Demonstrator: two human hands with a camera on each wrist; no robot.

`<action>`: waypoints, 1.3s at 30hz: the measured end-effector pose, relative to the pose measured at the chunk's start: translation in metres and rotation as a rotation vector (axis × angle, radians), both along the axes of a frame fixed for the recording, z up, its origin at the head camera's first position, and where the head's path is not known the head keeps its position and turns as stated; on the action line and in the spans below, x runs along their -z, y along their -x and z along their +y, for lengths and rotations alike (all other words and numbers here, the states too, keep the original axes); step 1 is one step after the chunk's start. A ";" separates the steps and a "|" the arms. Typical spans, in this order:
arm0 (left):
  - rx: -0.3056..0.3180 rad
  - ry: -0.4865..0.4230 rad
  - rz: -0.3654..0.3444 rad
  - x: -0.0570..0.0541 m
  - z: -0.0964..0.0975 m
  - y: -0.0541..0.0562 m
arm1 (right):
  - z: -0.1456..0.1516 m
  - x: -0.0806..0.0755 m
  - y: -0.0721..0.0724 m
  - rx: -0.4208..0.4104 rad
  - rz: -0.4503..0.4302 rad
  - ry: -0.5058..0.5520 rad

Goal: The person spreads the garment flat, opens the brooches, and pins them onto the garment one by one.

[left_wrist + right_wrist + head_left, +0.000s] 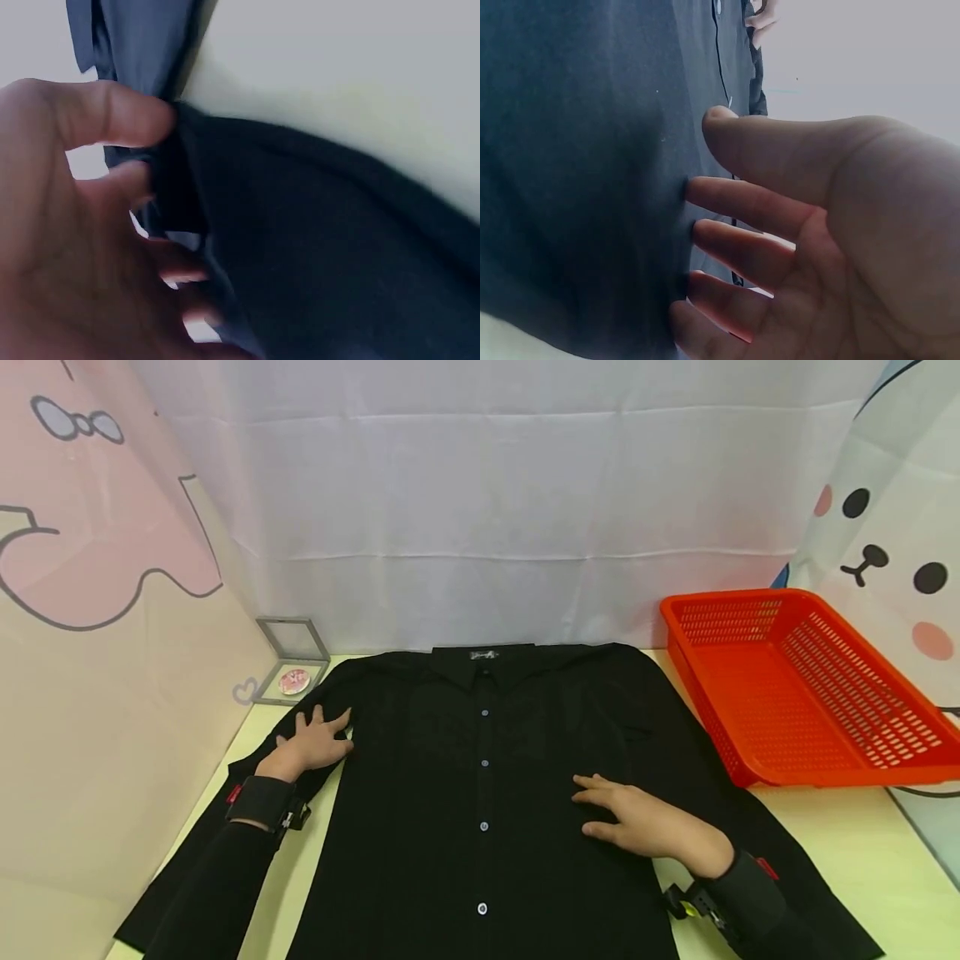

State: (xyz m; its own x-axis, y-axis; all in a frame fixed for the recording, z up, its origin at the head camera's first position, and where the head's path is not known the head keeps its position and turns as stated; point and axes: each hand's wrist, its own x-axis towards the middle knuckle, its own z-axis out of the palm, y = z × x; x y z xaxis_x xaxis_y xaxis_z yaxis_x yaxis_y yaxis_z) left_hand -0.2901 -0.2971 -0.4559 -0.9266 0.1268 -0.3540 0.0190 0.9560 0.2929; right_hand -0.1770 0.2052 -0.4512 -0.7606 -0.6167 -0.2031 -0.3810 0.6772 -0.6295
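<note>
A black button-up shirt (420,777) lies spread face up, with its collar (483,662) at the far side and its sleeves out to both sides. A row of pale buttons runs down the middle of its front. My left hand (306,750) is over the sleeve on the left, near the shoulder, with its fingers spread. In the left wrist view, the fingers of that hand are beside the dark cloth (300,225). Over the shirt's right front, my right hand (645,818) has its fingers extended, fingertips close to the cloth (592,150).
An orange-red plastic basket (720,710) stands at the back right, beside the sleeve. A small grey-framed open case (288,643) with a round pink item (294,682) sits at the back left. A white curtain (480,518) hangs behind the pale yellow table (847,839).
</note>
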 end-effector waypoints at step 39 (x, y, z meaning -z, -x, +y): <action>-0.239 -0.028 0.117 0.001 -0.060 -0.102 | -0.002 -0.001 0.000 0.003 -0.019 -0.024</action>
State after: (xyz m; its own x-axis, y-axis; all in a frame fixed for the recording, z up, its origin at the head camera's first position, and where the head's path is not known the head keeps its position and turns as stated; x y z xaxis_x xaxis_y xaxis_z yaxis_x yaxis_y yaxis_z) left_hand -0.1884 -0.3575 -0.4570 -0.9659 -0.0919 -0.2422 -0.1708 0.9288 0.3288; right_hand -0.1766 0.2030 -0.4498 -0.7582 -0.6094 -0.2318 -0.3675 0.6931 -0.6202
